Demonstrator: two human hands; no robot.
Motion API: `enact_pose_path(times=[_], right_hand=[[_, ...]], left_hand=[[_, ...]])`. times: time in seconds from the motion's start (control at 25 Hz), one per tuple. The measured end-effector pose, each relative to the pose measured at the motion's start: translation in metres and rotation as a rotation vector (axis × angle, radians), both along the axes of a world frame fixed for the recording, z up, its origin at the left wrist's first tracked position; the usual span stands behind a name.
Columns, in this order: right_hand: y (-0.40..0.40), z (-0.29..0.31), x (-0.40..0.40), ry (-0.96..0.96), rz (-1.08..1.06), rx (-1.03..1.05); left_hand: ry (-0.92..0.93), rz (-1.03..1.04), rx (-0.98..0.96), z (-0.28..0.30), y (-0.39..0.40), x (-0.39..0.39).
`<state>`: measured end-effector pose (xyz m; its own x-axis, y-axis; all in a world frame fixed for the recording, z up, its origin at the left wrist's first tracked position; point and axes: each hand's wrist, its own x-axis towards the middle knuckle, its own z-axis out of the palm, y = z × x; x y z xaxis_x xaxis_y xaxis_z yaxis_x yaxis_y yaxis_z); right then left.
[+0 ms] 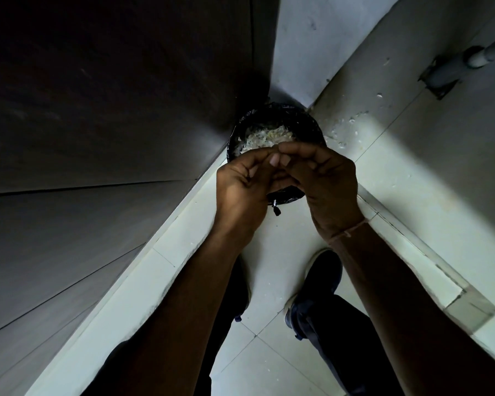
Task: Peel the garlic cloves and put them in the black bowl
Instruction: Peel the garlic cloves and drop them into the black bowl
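Observation:
I look straight down at a black round container (306, 124) lined with a black bag, standing on the floor in a corner. Pale garlic skins (265, 138) fill it. My left hand (240, 184) and my right hand (326, 178) meet just above its near rim. Both hands have curled fingers, and their thumbs and fingertips pinch together at one spot. The small thing they pinch is hidden by the fingers, so I see no garlic clove. A thin thread band circles my right wrist.
A dark panel (112, 110) rises on the left and a pale wall meets it behind the container. Loose skin scraps (343, 130) lie on the tiled floor to the right. A grey pipe (466, 61) sits upper right. My dark shoes (317, 281) stand below the hands.

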<state>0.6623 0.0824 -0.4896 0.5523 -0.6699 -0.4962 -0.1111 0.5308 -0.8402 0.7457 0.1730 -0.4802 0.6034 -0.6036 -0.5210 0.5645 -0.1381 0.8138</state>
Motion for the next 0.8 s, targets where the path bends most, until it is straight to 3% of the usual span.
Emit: enact_pose_path(times=[0.2,0.52,0.68,0.8], right_hand=[[0.001,0.014,-0.002,-0.002,0.053,-0.107],[0.000,0.011,-0.003,0.006,0.100,0.071],[0.002,0.012,-0.004,-0.042,-0.016,0.290],[0.002,0.009,-0.006,-0.030,-0.125,0.385]], left_hand=[[-0.146,-0.049,0.111,-0.002,0.009,0.001],[-0.217,-0.115,0.098,-0.001,0.013,0.002],[-0.376,-0.159,0.181,-0.001,0.014,-0.002],[-0.720,-0.199,0.234,0.000,0.012,-0.006]])
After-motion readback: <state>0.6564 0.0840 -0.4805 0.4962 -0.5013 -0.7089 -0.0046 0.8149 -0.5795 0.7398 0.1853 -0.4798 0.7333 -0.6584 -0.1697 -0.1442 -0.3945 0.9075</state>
